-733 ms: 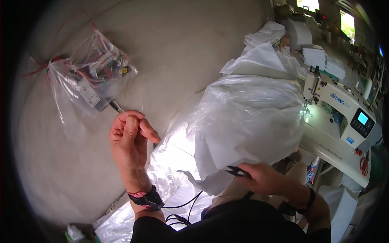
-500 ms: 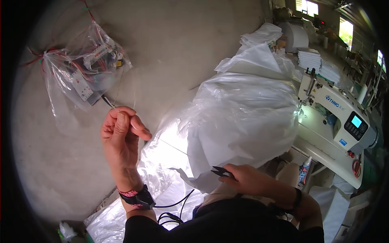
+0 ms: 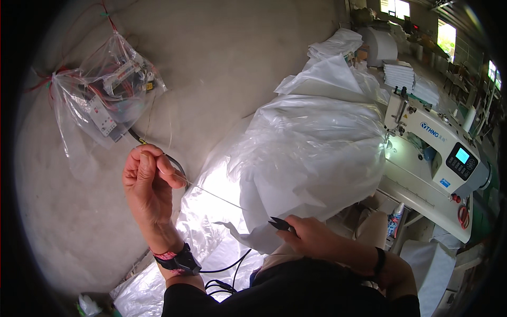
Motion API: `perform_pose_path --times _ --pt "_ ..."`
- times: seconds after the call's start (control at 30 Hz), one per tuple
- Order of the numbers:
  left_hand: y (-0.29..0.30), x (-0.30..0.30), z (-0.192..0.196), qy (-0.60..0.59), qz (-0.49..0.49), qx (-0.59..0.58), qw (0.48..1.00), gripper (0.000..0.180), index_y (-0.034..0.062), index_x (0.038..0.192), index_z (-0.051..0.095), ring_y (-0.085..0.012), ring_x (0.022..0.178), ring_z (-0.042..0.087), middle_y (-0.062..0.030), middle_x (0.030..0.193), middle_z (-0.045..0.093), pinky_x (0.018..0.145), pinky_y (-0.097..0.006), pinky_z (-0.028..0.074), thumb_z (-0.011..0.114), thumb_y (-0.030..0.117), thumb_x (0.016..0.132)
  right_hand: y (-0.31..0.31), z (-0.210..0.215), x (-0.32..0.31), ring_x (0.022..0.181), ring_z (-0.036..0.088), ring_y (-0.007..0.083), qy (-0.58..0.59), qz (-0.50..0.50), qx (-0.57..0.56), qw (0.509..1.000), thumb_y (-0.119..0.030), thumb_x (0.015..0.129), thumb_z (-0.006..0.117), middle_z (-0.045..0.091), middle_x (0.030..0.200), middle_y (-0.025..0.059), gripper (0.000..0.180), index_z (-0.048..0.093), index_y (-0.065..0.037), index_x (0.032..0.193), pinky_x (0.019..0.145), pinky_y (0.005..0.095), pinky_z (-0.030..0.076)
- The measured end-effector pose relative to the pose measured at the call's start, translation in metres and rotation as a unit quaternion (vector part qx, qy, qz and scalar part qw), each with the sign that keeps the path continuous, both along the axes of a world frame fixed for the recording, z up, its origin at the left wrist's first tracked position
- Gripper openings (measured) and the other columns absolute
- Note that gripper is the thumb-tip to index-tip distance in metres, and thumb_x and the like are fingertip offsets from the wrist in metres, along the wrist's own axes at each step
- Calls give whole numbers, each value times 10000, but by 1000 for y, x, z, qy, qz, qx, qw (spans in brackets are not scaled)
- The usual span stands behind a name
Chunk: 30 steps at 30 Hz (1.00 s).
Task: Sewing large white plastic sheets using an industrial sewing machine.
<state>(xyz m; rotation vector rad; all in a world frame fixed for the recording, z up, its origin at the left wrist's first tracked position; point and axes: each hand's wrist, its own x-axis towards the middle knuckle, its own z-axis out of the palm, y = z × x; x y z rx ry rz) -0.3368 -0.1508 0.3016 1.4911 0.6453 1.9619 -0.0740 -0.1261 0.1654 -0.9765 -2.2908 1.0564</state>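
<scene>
My left hand (image 3: pixel 148 174) is raised at the left, its thumb and fingertips pinched together on a thin pale thread (image 3: pixel 215 196). From my fingers the thread runs taut, down and to the right, to the edge of a big bunched heap of white plastic-like sheeting (image 3: pixel 311 153). Lower and nearer my body, my right hand (image 3: pixel 317 239) is wrapped around black thread snips (image 3: pixel 282 224). The blades point left, close together, just right of where the thread meets the sheeting. A loose flap of the sheeting (image 3: pixel 253 238) hangs beside the snips.
A white sewing machine (image 3: pixel 430 132) stands at the right, the sheeting reaching its needle end. Electrical parts hang in a clear plastic bag (image 3: pixel 100 105) on the left wall. Behind are a white roll (image 3: pixel 381 46) and folded stacks (image 3: pixel 398 76). A black cable (image 3: pixel 237 272) crosses near my waist.
The blades of the snips have come closer together. In the picture, my left hand sits slightly further left and lower, still pinching the thread; the whole view has shifted a little.
</scene>
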Motion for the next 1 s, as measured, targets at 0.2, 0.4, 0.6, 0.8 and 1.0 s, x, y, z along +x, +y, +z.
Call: perform_pose_path --times 0.2,0.4,0.6,0.8,1.0 --pt "1 5 0 1 27 -1 1000 205 -17 979 523 -131 468 519 -66 676 550 472 -268 471 468 179 957 1 -5 -5 637 594 393 34 -2 16 999 -255 885 543 594 670 208 262 516 6 874 567 442 446" --pt "-4 -4 -6 25 13 7 1000 190 -4 1000 506 -84 554 522 -45 701 535 529 -250 451 467 177 960 4 -3 -7 636 587 415 -16 -4 40 999 -279 904 502 586 664 231 306 489 23 856 598 478 457" --pt "18 -70 -39 160 383 19 910 208 -7 1022 564 -130 606 528 -51 696 568 581 -291 451 500 172 938 17 -24 60 598 574 417 55 -98 49 992 -266 896 520 570 615 194 255 492 -14 869 550 509 447" --pt "43 -153 -127 628 384 -428 525 635 70 1301 463 -230 803 588 -135 914 600 760 -325 476 675 50 703 69 -68 238 587 611 377 -208 -514 233 799 -310 843 579 605 628 191 342 559 1 984 530 456 494" --pt "143 -34 -208 601 273 -134 739 648 57 1297 456 -368 1047 543 -182 1146 566 906 -412 437 725 112 710 130 -110 349 719 657 314 -371 -570 172 713 -218 815 563 650 787 158 225 569 -37 948 583 420 517"
